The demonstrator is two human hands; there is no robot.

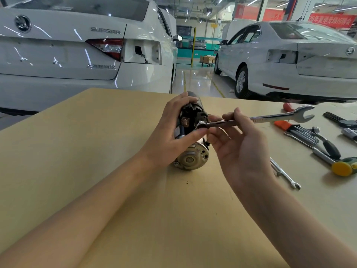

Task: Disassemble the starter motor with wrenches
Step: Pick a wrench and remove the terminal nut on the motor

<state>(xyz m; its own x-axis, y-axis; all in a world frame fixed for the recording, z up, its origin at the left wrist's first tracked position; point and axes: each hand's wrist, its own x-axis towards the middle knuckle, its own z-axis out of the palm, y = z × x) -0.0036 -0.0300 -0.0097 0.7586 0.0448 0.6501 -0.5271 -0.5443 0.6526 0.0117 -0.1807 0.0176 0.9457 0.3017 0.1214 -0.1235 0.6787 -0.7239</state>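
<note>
Loosening a fastener on the motor's point(190, 130) rear terminal block looks to be the step in hand, with the motor as landmark for everything else.

At its left side, the left hand point(172, 128) wraps the dark upper body, fingers curled over the top and thumb pressed along the near side, steadying it. The motor itself lies on the table point(96, 151), roughly mid-table, its silver end cap facing the camera and still fitted, so by that sign disassembly is at an early stage.

Just right of the motor, the right hand point(235, 140) pinches the wrench point(257, 119) by the shank between thumb and fingertips, palm turned up. The wrench's ring end sits against the terminal area at the motor's right side; whether it is fully seated on a nut cannot be told. Its open end points away to the right.

Further right of the motor, near the right forearm, a small spanner point(286, 174) lies on the table. Well to the right lie a hex key set point(297, 131) and a hammer point(340, 165).

The next move likely calls for the ring end square on the nut, a firm hold from the left hand against rotation, and a short swing of the wrench.
</note>
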